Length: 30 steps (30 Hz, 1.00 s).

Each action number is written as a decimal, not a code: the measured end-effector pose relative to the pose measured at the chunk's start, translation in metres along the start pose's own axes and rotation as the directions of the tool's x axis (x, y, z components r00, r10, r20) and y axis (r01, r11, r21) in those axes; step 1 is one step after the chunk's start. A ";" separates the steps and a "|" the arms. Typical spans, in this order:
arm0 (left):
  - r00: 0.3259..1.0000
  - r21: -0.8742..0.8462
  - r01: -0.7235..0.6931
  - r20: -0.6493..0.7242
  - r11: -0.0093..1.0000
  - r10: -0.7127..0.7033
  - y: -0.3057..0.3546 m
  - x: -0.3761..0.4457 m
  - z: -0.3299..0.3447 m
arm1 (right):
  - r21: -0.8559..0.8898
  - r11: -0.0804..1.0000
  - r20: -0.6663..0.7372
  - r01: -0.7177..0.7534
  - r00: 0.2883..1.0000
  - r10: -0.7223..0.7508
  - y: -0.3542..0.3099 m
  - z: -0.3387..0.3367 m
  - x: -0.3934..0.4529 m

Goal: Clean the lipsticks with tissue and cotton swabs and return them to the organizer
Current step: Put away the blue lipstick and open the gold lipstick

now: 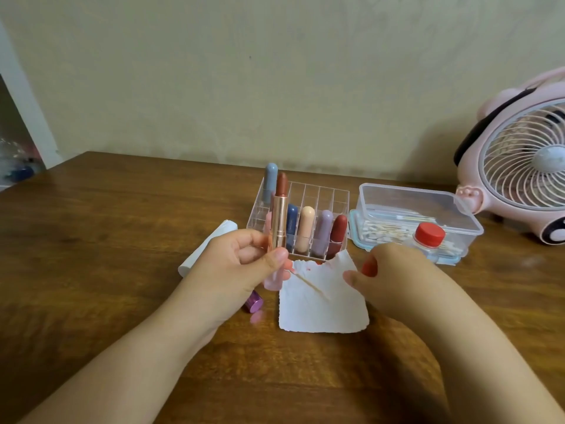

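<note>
My left hand [238,264] holds an open lipstick [279,221] upright, a rose-gold tube with its brown-red stick wound out. It stands just in front of the clear organizer [318,194], which holds several capped lipsticks. A white tissue [324,310] with red smears lies on the table between my hands, and a cotton swab [312,284] rests across it. My right hand [397,276] is at the tissue's right edge, fingers closed around a small red piece [369,266] that looks like a cap. A purple lipstick part [254,302] lies under my left wrist.
A white tissue roll [211,243] lies behind my left hand. Right of the organizer stands a clear plastic box [409,203] with cotton swabs [379,234] and a red-capped bottle [430,235]. A pink fan [526,160] occupies the far right. The wall is close behind.
</note>
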<state>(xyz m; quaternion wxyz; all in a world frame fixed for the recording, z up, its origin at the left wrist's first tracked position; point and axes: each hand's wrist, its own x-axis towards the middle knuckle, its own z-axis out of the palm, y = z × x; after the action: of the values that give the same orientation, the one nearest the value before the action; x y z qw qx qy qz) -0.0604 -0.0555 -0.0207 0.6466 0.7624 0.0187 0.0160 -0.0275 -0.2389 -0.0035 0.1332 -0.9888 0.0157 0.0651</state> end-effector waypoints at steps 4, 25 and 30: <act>1.000 0.013 0.009 -0.020 1.000 -0.009 -0.001 0.002 0.000 | -0.039 0.999 0.030 -0.031 0.999 0.032 0.002 0.007 0.009; 1.000 -0.020 -0.018 -0.026 1.000 0.017 -0.012 0.006 0.006 | 0.558 0.803 -0.381 0.209 0.924 0.024 -0.004 -0.003 -0.001; 0.935 0.334 -0.289 -0.100 0.897 0.339 -0.019 -0.014 0.026 | 0.456 0.861 -0.390 0.223 0.920 -0.032 -0.014 0.009 -0.006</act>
<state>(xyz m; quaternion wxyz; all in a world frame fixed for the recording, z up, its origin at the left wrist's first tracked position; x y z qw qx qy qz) -0.0727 -0.0789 -0.0436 0.5025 0.8447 -0.0523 0.1766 -0.0337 -0.2228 -0.0075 0.3791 -0.9151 -0.0104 -0.1372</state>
